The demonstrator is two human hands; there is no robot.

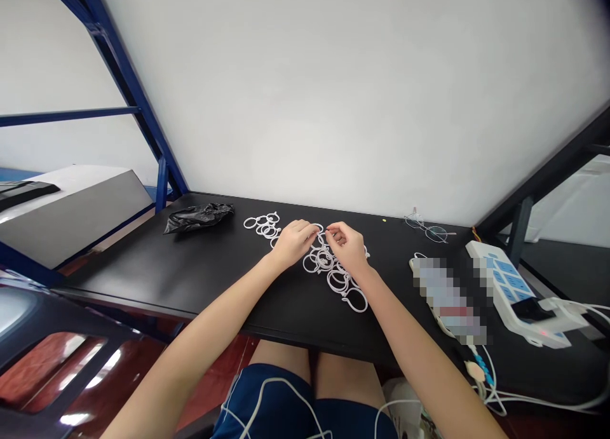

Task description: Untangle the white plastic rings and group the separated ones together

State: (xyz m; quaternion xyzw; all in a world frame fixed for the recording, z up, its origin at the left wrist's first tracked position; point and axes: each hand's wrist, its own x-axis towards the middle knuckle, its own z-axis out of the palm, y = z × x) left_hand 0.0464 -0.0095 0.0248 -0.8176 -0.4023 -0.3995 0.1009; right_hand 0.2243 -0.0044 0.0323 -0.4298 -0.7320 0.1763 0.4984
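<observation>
Above the black table, my left hand (294, 242) is closed in a pinch on a thin white ring (321, 238). Facing it, my right hand (349, 245) has its fingertips pinched at the same ring's right side; the exact grip is too small to make out. Beneath and beside my right hand lies a loose pile of white rings (337, 281), each with a small knob or joint, partly covered by that hand and wrist. More white rings (264, 222) lie to the left, beyond my left hand.
A crumpled black plastic bag (199, 217) lies at the table's left. Eyeglasses (426, 227) rest near the wall. On the right are a phone (445, 299) with a cable and a white power strip (512, 286). A blue metal frame (128, 77) rises at the left.
</observation>
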